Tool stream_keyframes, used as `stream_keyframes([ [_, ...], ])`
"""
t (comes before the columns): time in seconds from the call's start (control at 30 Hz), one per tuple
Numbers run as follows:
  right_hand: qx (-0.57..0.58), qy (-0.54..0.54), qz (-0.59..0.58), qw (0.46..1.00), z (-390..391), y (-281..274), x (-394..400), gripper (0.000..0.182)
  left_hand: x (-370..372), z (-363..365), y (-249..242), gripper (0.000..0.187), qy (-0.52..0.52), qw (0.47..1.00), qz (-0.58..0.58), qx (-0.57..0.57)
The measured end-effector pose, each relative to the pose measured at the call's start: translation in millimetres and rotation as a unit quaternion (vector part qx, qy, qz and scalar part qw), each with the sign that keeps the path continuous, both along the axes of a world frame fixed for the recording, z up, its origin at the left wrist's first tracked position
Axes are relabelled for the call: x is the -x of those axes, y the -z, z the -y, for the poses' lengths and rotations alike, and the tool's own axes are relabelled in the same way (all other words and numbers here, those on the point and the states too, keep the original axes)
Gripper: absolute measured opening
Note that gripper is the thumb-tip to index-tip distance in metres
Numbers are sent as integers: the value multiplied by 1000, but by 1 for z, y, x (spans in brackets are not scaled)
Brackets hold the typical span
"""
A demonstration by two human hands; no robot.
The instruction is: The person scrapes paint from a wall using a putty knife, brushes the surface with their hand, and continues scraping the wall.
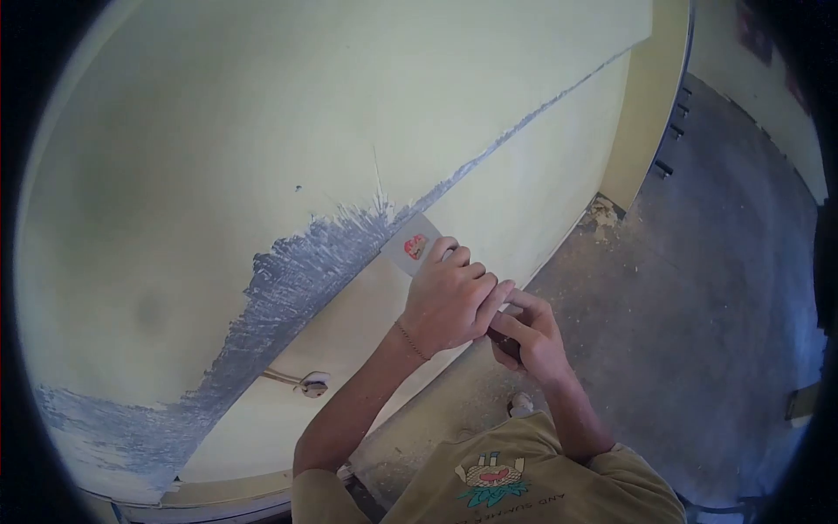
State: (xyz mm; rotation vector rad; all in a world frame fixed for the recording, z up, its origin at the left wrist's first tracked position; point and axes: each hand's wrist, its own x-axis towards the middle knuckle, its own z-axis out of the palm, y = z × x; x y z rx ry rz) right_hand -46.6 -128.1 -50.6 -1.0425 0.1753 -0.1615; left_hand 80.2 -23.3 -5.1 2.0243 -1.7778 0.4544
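Observation:
A paint scraper (403, 247) with a flat grey blade and a red mark rests its blade edge against the wall (218, 131), along a scraped blue-grey band (301, 271). My left hand (449, 297) is closed over the blade's rear part, a thin bracelet on its wrist. Just behind it, my right hand (532, 336) is closed around the dark handle. The fingers of both hands touch near the handle's front. Much of the scraper's neck is hidden by them.
Below the scraped band, a fixture with wires (312, 384) juts from the pale lower wall. The concrete floor (663, 297) carries pale flakes and dust. A wall corner with broken plaster (604, 214) stands at the right, near an edge with several dark pegs (665, 168).

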Motion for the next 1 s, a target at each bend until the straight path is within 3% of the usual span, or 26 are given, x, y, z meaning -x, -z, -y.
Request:
stream_keyframes([
  [0.17, -37, 13, -5, 999, 0, 20, -6, 11, -4, 7, -4, 36, -49, 989, 45, -129],
  [0.33, -27, 40, -30, 998, -9, 3, -10, 9, -13, 8, -20, 36, -33, 990, 34, -133],
  [0.47, 1, 38, 13, 999, 2, 18, -9, 7, -9, 11, -4, 35, -32, 994, 29, -103],
  [0.6, 30, 40, -24, 998, -2, 10, -43, 6, -25, 12, 13, 34, -24, 997, -7, -70],
  [0.67, 11, 52, -45, 998, -9, 15, -51, 5, -51, 6, 9, 39, -145, 979, -121, -80],
  [0.7, 20, 19, -58, 998, -9, 27, -57, 5, -55, -1, 17, 37, -134, 979, -130, -84],
  [0.83, 32, -36, -74, 996, 7, 58, -34, 3, -28, -6, 51, 29, -78, 980, -44, -179],
  [0.9, 9, -18, -76, 997, 12, 67, -6, 5, -7, -3, 50, 12, -3, 996, -85, -1],
  [0.93, -9, 6, -66, 998, 16, 67, 4, 8, 4, -1, 44, 12, -4, 995, -97, 1],
  [1.0, -14, 43, -40, 998, 20, 60, 16, 12, 26, 0, 33, 6, 40, 974, -134, 178],
])
